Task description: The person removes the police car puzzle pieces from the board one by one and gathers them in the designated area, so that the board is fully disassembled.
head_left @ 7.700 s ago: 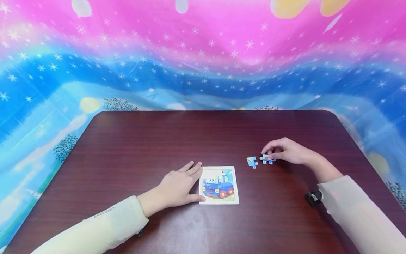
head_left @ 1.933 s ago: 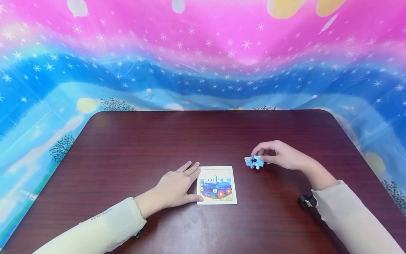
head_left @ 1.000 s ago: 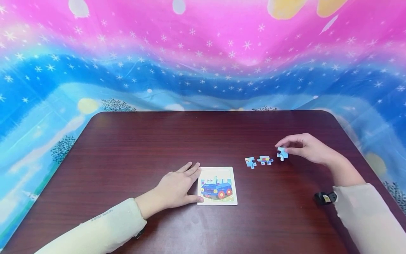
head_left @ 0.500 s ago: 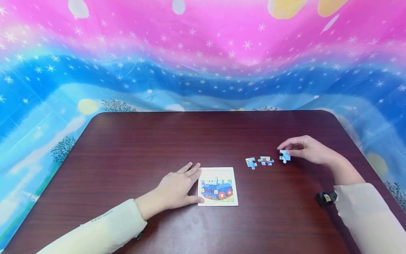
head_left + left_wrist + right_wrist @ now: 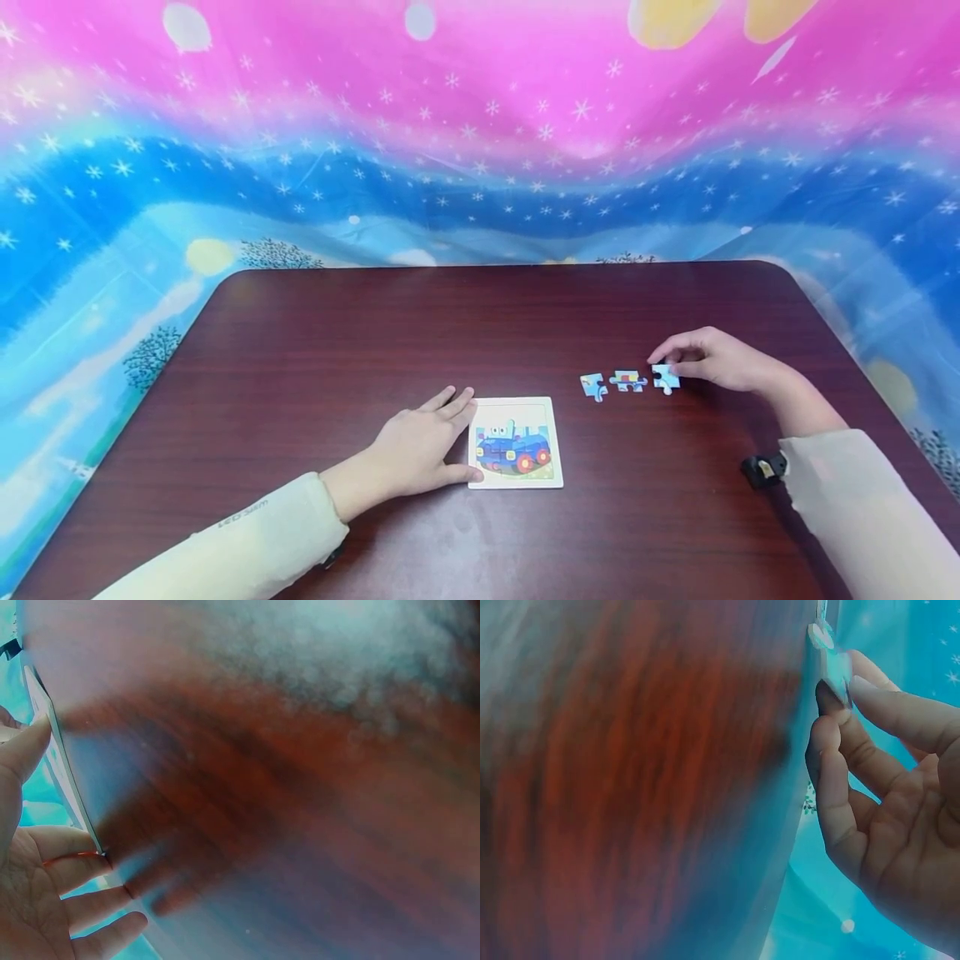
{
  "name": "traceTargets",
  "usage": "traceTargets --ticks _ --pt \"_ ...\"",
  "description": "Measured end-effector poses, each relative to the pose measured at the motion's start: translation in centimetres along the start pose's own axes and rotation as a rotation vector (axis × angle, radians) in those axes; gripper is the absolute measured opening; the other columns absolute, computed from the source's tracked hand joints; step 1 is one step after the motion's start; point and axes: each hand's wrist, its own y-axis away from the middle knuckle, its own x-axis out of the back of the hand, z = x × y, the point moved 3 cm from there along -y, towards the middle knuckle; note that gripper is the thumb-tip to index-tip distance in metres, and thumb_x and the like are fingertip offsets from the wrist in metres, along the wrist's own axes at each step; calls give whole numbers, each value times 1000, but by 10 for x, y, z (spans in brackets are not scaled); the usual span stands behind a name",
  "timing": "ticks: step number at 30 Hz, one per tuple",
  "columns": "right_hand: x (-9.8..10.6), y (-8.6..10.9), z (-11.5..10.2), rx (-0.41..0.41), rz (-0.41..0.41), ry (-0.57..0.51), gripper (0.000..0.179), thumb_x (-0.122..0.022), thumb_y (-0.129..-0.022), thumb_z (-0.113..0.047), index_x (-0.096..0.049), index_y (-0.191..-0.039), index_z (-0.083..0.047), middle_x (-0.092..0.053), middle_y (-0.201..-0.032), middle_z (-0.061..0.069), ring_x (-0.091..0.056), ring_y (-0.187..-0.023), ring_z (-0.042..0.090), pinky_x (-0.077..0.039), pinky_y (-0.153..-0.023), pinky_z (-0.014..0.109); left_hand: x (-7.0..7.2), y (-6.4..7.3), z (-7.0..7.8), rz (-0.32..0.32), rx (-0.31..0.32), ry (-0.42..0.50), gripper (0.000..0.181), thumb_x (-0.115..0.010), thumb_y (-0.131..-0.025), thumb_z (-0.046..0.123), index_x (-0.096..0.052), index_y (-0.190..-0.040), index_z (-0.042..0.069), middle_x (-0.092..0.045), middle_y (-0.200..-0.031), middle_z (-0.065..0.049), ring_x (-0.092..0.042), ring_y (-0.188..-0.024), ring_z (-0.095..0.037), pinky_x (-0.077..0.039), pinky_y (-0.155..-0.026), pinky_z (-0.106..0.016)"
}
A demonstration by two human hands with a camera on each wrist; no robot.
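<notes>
My left hand (image 5: pixel 420 446) lies at the left edge of the white puzzle tray (image 5: pixel 556 442), fingers spread, with thumb and fingertips at its border. In the left wrist view those straight fingers (image 5: pixel 97 911) meet the tray's edge. Inside the tray, assembled pieces form a blue cartoon car (image 5: pixel 513 450); the top strip shows pale and bare. To the right, my right hand (image 5: pixel 716 360) pinches a light-blue jigsaw piece (image 5: pixel 666 377) between thumb and fingertips, low over the table. The right wrist view shows this piece edge-on (image 5: pixel 838 671).
Left of the held piece lie a jigsaw piece with red and yellow marks (image 5: pixel 628 381) and a light-blue jigsaw piece (image 5: pixel 593 386). The dark wooden table (image 5: pixel 420 333) ends at a pink and blue snowflake cloth (image 5: pixel 480 183) behind.
The tray's upper-right piece has come out and travelled right in my right hand, past the two loose pieces, then slightly left and down beside them. My left hand has stayed at the tray.
</notes>
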Motion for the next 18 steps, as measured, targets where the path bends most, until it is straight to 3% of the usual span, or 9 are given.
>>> traceTargets --ticks 5,10,18 --pt "3 1 2 -27 22 22 29 -65 -90 3 -70 -118 -6 -68 -99 6 -58 -80 6 -48 -69 24 1 0 1 0 -1 -4 92 -61 -82 72 -47 -149 10 -40 -158 -5 -40 -146 -26 -59 -79 -41" --pt "5 1 0 -38 36 8 26 -66 -93 -4 -69 -118 -4 -70 -98 6 -59 -78 6 -48 -69 23 1 0 1 0 -2 6 92 -62 -83 71 -47 -148 8 -41 -158 -5 -40 -146 -27 -59 -79 -40" --pt "-4 -9 -24 64 44 -20 22 -65 -93 -3 -69 -115 -3 -69 -92 4 -59 -77 6 -49 -67 23 1 0 0 4 0 -2 91 -62 -83 71 -47 -148 9 -40 -158 -5 -40 -146 -27 -59 -81 -42"
